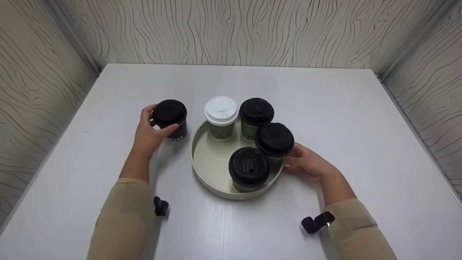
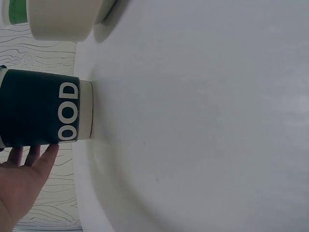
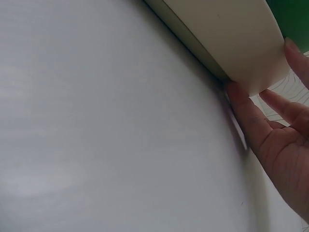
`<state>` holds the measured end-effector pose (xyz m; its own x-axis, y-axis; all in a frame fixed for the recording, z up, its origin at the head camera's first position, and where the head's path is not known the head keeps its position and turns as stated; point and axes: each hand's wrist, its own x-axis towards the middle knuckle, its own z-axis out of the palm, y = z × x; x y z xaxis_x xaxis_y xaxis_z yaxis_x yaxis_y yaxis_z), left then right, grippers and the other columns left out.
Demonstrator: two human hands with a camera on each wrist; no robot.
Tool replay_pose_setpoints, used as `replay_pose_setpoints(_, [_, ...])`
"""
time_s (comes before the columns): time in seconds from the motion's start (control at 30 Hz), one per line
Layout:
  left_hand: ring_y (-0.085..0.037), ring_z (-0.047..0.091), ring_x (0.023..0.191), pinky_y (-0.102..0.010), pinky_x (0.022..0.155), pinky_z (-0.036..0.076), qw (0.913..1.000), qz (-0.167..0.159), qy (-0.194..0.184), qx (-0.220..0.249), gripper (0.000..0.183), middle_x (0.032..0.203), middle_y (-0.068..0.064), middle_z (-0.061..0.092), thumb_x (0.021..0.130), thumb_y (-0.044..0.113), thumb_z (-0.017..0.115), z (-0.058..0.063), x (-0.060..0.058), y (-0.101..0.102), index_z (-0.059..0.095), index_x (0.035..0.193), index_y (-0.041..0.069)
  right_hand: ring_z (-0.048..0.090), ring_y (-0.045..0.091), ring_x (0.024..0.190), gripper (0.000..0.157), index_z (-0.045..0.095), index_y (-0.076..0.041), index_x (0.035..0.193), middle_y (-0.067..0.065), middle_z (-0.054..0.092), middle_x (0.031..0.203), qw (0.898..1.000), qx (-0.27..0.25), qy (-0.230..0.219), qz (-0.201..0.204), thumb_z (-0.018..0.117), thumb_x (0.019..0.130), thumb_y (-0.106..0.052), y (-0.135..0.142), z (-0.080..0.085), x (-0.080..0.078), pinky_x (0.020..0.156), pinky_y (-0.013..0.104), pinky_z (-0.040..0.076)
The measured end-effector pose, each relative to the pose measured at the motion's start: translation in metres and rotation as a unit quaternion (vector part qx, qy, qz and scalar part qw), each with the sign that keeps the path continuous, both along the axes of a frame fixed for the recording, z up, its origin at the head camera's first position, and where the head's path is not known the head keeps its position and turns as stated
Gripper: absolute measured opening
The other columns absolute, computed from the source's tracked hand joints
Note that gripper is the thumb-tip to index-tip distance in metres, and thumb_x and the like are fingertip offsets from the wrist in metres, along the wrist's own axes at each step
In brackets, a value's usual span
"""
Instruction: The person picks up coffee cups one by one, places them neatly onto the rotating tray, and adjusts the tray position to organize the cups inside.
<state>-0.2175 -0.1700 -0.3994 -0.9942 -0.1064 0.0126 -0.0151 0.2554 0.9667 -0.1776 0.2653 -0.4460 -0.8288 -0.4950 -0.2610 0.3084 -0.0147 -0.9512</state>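
Note:
My left hand point(image 1: 149, 131) grips a dark paper coffee cup point(image 1: 180, 132) with a black lid, left of a round cream tray point(image 1: 209, 168). White letters mark its sleeve in the left wrist view; whether its base touches the table is unclear. At the tray's right side, my right hand point(image 1: 306, 162) holds the wall, one fingertip high near a green cup point(image 3: 294, 19) and others low against the outside; part of the fingers is hidden. Inside the tray stand a white-lidded cup point(image 1: 221, 112) and three black-lidded cups, at the back point(image 1: 256, 112), right point(image 1: 275, 140) and front point(image 1: 249, 168).
The white table point(image 1: 223, 227) reaches back to a wall panel point(image 1: 231, 32) with wavy lines. Similar panels flank it. Small black camera mounts sit at the left wrist point(image 1: 160, 206) and right wrist point(image 1: 317, 222). The cups on the tray's right side stand close together.

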Motion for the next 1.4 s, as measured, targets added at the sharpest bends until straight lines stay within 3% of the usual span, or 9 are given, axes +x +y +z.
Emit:
replay_pose_setpoints(0.17, [-0.027,0.041,0.122,-0.043,0.095,0.037,0.9998,0.003,0.014,-0.012,0.085,0.13,-0.009,0.04,0.068,0.033,0.08,-0.002,0.001,-0.004,0.031,0.136,0.02,0.049,0.019,0.112,0.061,0.033,-0.01,0.138,0.005,0.049,0.124,1.0,-0.006,0.001,-0.003,0.058,0.084,0.003,-0.001,0.001,0.001,0.093,0.04,0.042])
replay_pose_setpoints(0.53, [-0.024,0.044,0.119,-0.042,0.092,0.039,0.9988,-0.031,0.038,-0.006,0.08,0.127,-0.011,0.042,0.074,0.023,0.077,0.025,0.015,-0.007,0.026,0.136,0.015,0.05,0.018,0.111,0.058,0.034,-0.011,0.137,0.004,0.051,0.123,1.0,-0.019,0.004,-0.003,0.056,0.086,0.004,0.0,-0.001,0.001,0.094,0.04,0.042])
replay_pose_setpoints(0.9, [-0.021,0.048,0.112,-0.039,0.094,0.036,0.9917,-0.08,0.088,-0.046,0.077,0.12,-0.011,0.045,0.074,0.022,0.076,0.048,0.027,0.001,0.029,0.134,0.013,0.049,0.021,0.114,0.064,0.028,-0.009,0.14,0.007,0.048,0.127,1.0,-0.009,0.009,0.001,0.058,0.085,0.002,-0.001,-0.001,0.001,0.094,0.043,0.041])
replay_pose_setpoints(1.07, [-0.018,0.047,0.114,-0.035,0.097,0.034,0.9884,-0.106,0.104,-0.031,0.074,0.12,-0.01,0.047,0.074,0.017,0.076,0.055,0.034,0.007,0.03,0.133,0.012,0.048,0.022,0.116,0.064,0.029,-0.009,0.141,0.008,0.047,0.13,1.0,-0.017,0.01,0.006,0.058,0.085,0.002,0.0,-0.001,0.0,0.094,0.044,0.04])
replay_pose_setpoints(1.23, [-0.018,0.047,0.114,-0.028,0.085,0.046,0.9857,-0.131,0.106,-0.005,0.074,0.121,-0.01,0.048,0.073,0.012,0.077,0.06,0.04,0.014,0.031,0.131,0.011,0.049,0.021,0.115,0.061,0.031,-0.009,0.139,0.006,0.049,0.126,1.0,-0.01,0.009,0.004,0.057,0.085,0.003,0.0,-0.001,0.0,0.093,0.043,0.042])
replay_pose_setpoints(1.4, [-0.018,0.047,0.115,-0.031,0.079,0.05,0.9831,-0.153,0.101,0.004,0.073,0.121,-0.008,0.048,0.072,0.01,0.078,0.062,0.046,0.022,0.033,0.13,0.012,0.05,0.021,0.113,0.06,0.031,-0.008,0.138,0.006,0.049,0.125,1.0,-0.007,0.004,0.003,0.057,0.085,0.003,0.0,-0.001,0.0,0.093,0.042,0.042])
